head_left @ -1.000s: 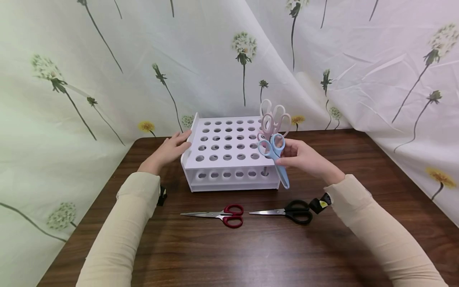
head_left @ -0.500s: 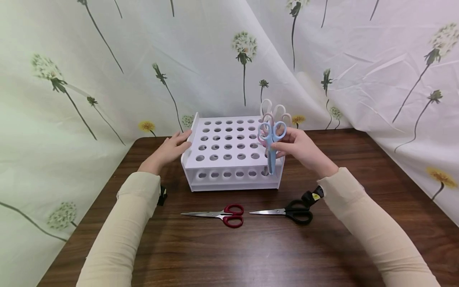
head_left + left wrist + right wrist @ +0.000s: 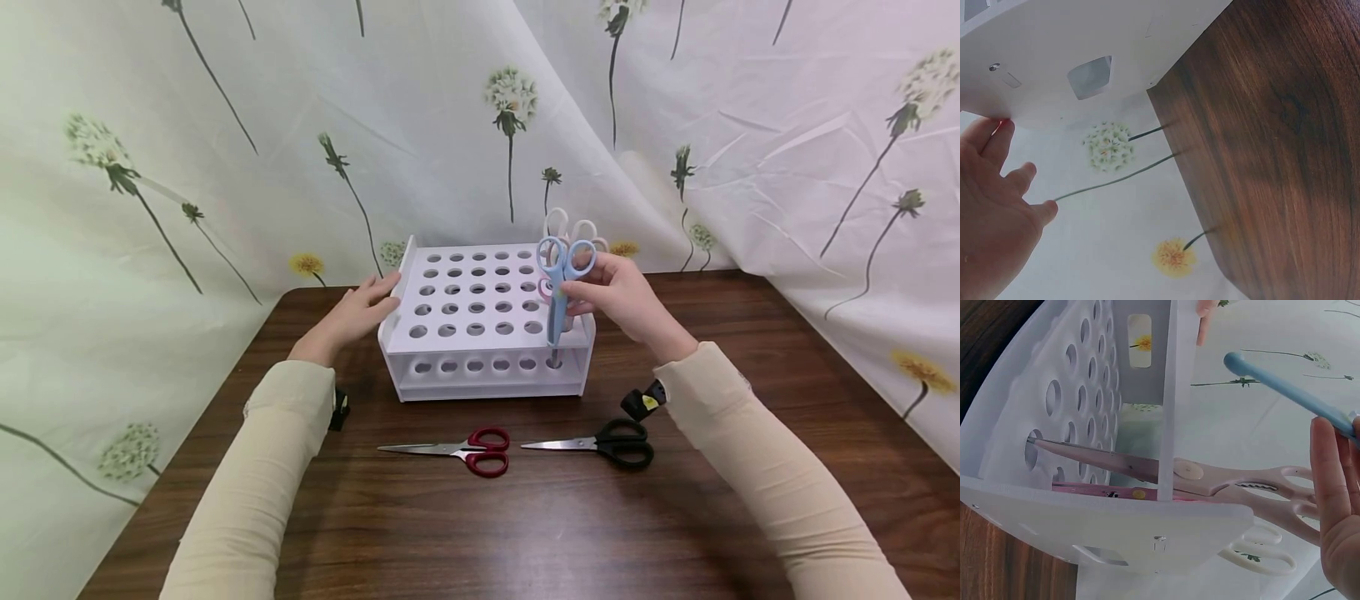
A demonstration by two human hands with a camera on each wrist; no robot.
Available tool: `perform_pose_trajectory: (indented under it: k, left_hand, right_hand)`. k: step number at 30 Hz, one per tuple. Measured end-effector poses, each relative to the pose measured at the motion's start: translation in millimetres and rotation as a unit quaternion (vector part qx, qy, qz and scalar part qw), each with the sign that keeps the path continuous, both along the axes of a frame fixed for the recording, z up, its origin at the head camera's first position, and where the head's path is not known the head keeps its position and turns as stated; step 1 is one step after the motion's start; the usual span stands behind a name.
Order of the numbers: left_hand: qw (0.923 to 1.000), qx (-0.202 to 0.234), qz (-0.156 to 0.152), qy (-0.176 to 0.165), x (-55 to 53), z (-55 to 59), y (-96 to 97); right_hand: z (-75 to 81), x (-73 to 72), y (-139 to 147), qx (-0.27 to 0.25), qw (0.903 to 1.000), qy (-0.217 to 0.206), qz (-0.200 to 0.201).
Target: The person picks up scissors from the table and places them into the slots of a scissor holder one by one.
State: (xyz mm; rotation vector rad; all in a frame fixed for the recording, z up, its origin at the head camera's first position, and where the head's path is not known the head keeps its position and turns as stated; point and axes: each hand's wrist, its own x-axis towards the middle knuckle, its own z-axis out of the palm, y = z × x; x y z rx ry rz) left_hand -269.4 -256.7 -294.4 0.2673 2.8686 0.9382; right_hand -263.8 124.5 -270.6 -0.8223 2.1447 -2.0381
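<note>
My right hand holds a pair of light-blue scissors point down over the right front of a white holed rack. In the right wrist view the blue scissors' tip is apart from the rack's top panel. Pale pink scissors stand through the top panel, their tip at a hole in the lower panel. Deeper pink scissors and white handles are beside them, partly hidden. My left hand touches the rack's left side with its fingertips, fingers extended.
Red-handled scissors and black-handled scissors lie on the brown wooden table in front of the rack. Behind the table hangs a white cloth with a dandelion print. A black wrist device is on the right wrist.
My right hand has moved up and left with the blue scissors, which have swung from a slant to nearly upright over the rack. The left hand stays put.
</note>
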Motion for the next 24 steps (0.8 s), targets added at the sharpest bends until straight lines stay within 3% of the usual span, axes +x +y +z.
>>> perform_pose_trajectory:
  k: [13, 24]
  left_hand:
    - [1.0, 0.003, 0.0, 0.005, -0.3, -0.7, 0.6]
    - [1.0, 0.005, -0.001, 0.001, 0.4, -0.1, -0.2]
  right_hand:
    - [-3.0, 0.8, -10.1, -0.009, 0.9972, 0.055, -0.05]
    - [-9.7, 0.9, -18.6, -0.014, 0.9945, 0.07, -0.076]
